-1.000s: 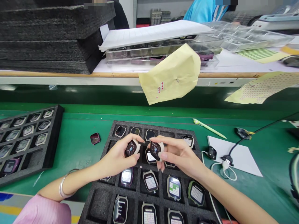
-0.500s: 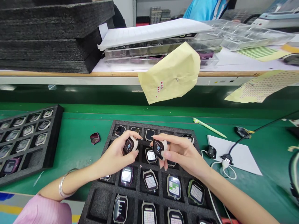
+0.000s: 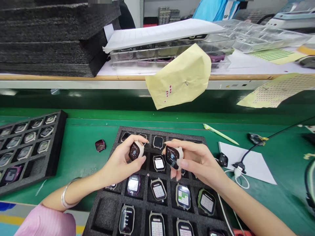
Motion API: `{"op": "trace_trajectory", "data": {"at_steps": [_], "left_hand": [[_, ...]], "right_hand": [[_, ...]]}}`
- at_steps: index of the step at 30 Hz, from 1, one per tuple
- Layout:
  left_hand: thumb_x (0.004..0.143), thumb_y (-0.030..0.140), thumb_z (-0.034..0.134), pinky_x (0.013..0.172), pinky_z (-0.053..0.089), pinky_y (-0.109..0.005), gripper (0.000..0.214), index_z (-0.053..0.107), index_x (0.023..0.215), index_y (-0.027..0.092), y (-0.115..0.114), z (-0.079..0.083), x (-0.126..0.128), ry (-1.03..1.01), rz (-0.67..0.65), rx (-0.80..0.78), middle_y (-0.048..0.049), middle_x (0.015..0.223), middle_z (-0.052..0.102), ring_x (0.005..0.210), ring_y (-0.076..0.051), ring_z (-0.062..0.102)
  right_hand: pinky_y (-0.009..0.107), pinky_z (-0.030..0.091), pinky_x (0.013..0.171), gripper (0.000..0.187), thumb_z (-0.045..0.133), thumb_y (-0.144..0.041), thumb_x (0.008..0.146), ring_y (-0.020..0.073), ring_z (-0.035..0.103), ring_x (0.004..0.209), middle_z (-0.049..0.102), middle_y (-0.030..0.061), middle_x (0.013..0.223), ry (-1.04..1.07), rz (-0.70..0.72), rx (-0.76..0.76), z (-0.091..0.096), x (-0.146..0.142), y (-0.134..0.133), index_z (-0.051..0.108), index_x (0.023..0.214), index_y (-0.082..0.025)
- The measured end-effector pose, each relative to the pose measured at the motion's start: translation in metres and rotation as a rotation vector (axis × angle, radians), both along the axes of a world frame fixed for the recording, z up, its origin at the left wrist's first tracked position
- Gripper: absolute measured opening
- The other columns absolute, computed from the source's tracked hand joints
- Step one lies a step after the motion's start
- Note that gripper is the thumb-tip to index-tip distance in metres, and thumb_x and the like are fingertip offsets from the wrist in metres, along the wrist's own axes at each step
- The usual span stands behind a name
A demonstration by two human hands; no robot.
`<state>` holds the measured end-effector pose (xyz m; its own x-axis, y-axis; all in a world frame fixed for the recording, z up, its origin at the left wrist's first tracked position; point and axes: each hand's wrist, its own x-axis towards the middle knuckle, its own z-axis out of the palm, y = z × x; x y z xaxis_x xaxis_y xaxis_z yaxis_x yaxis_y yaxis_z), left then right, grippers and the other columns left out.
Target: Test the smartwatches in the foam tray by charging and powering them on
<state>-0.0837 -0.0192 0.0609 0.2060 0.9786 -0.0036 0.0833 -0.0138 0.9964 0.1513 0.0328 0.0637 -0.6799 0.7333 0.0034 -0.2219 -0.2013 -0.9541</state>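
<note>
Each of my hands holds a white smartwatch body above a black foam tray [image 3: 115, 209]. My left hand [image 3: 120, 164] pinches one watch [image 3: 135, 151], its dark screen facing me. My right hand [image 3: 197, 162] grips the other watch [image 3: 172, 156], also screen up. The tray's pockets hold several more watches, many with lit screens, such as one [image 3: 158, 190] just below my hands. A silver bracelet [image 3: 65, 195] circles my left wrist.
A second foam tray [image 3: 55, 144] of watches lies at the left, and a loose dark watch body [image 3: 100, 145] on the green mat. White paper [image 3: 258, 164], charger cables [image 3: 237, 170] and a green pen [image 3: 219, 133] lie at right. A yellow sheet [image 3: 182, 77] hangs from the shelf; another person sits beyond.
My right hand has shifted slightly right and down with its watch. My left hand has tilted its watch a little and stayed almost in place.
</note>
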Motion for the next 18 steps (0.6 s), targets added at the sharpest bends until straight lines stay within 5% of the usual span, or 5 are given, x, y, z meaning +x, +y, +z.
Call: {"op": "trace_trajectory", "data": {"at_steps": [18], "left_hand": [[0.083, 0.004, 0.053, 0.066, 0.035, -0.022, 0.032, 0.050, 0.109, 0.023, -0.0008, -0.0018, 0.0030, 0.097, -0.037, -0.023, 0.0052, 0.079, 0.045, 0.070, -0.010, 0.041]], "right_hand": [[0.023, 0.060, 0.052, 0.034, 0.072, -0.021, 0.085, 0.0156, 0.071, 0.063, 0.065, 0.0055, 0.098, 0.005, 0.043, 0.007, -0.0031, -0.0043, -0.0014, 0.069, 0.119, -0.023]]}}
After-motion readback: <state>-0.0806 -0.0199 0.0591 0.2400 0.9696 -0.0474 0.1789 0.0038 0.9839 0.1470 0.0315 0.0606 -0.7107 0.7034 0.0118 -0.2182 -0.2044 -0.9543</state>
